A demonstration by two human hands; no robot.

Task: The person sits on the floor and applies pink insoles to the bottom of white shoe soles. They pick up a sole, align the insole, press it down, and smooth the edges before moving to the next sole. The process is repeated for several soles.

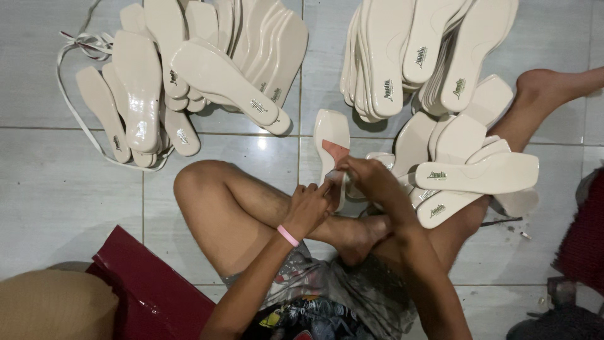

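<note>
I sit cross-legged on a tiled floor. Both hands meet over a cream shoe insole (331, 135) with a reddish patch on it, held in front of my knee. My left hand (307, 206), with a pink band on the wrist, grips the insole's near end. My right hand (368, 177) pinches the same insole from the right, fingers closed on its edge by the reddish patch. The near end of the insole is hidden behind my fingers.
Heaps of cream insoles lie around: one pile at the back left (207, 69), one at the back right (409, 50), and a smaller stack beside my right leg (469, 170). A white strap loop (75, 75) lies at far left. A dark red folder-like thing (151, 289) rests near my left side.
</note>
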